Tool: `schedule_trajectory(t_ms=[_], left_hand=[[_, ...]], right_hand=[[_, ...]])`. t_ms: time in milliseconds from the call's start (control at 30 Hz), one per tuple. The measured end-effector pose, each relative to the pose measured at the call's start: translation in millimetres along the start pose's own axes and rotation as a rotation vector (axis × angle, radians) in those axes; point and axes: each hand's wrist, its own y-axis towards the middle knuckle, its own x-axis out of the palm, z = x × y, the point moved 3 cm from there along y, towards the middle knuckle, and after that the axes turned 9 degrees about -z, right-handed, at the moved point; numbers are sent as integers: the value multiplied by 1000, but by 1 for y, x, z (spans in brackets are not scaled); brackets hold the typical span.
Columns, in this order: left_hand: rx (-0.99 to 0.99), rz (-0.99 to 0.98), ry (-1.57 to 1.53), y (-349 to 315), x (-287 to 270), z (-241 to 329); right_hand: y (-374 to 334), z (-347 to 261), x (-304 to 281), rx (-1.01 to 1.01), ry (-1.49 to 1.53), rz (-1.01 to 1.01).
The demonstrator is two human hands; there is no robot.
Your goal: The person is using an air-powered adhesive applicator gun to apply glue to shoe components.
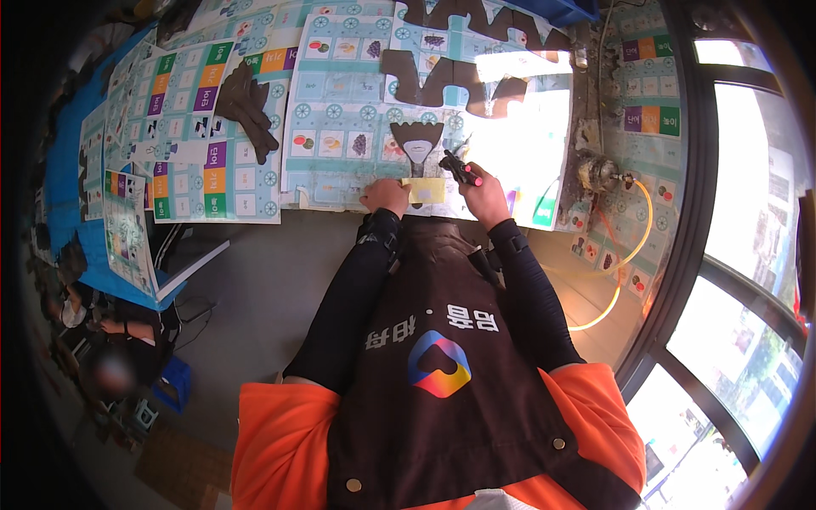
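The right hand (486,200) is closed around a black hand tool (461,168) with pink ends; its exact type cannot be determined. The tool slants away and to the left from the grip. The left hand (387,197) is curled nearly to a fist, its fingertips at the left edge of a yellow card (427,190). Whether they pinch the card or only press it cannot be told.

The card lies crosswise over the narrow near end of a dark brown scalloped panel (416,134), which bears a pale inset. The panel's long axis runs away from the wearer, flared end outermost. Relative to the right hand, the panel lies left and slightly forward; the tool's tip is just beside its right side. The left hand is nearer to the card.

The supporting surface is a workbench (319,189) covered with printed picture sheets. Dark brown zigzag-cut pieces (455,83) lie beyond the panel, partly in strong glare. A dark brown glove-like bundle (246,110) lies to the left.

Farther out, a blue-covered table (126,89) stands at left, with another person (132,331) seated below it. At right are a metal fitting (600,174), a glowing yellow hose (649,223) and framed windows (748,161).
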Motion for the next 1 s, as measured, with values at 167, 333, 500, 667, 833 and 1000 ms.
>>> schedule_trajectory(t_ms=[167, 333, 500, 667, 833, 1000], left_hand=[[-3, -50, -7, -2, -2, 2], [7, -68, -8, -4, -5, 4], [-2, -54, -6, -1, -2, 1], [-8, -59, -12, 1, -1, 1], [-8, -35, -15, -2, -4, 1], [-5, -28, -8, 1, -1, 0]], right_hand=[[4, 10, 1, -62, 24, -34], [10, 13, -3, -24, -5, 101], [8, 1, -7, -21, 44, -100], [10, 1, -10, -10, 23, 28], [10, -1, -12, 17, 49, 6], [12, 7, -4, 10, 18, -93]])
